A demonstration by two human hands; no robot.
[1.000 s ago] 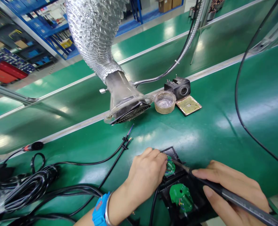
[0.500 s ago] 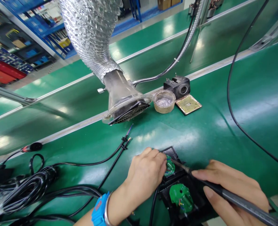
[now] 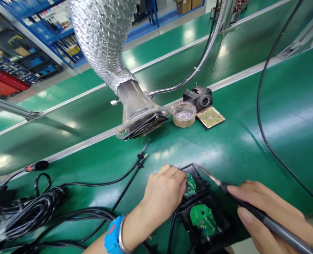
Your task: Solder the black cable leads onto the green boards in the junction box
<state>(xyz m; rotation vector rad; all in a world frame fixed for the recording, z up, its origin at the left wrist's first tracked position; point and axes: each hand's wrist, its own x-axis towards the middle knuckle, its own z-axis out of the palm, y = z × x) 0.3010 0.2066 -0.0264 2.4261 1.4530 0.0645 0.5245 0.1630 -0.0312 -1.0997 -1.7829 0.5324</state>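
My right hand (image 3: 267, 208) is closed around the handle of a soldering iron (image 3: 233, 192), whose metal tip points up and left above the far black housing. Fingers curled, my left hand (image 3: 165, 187) is at the left edge of that black housing (image 3: 197, 173), over part of a green circuit board (image 3: 190, 185). What its fingertips hold is hidden. A nearer black housing (image 3: 220, 225) carries a second green circuit board (image 3: 203, 219) with small coloured wires.
A fume extractor nozzle (image 3: 137, 102) hangs over the green bench. Behind lie a round dish (image 3: 184, 114), a yellow sponge tray (image 3: 211, 117) and a black iron holder (image 3: 198, 97). Coiled black cables (image 3: 37, 208) fill the left; two stripped cable ends (image 3: 140, 160) lie mid-bench.
The soldering iron's tip has lifted off the far circuit board and shifted up and slightly right. My right hand has moved right with it. The left hand has barely moved.
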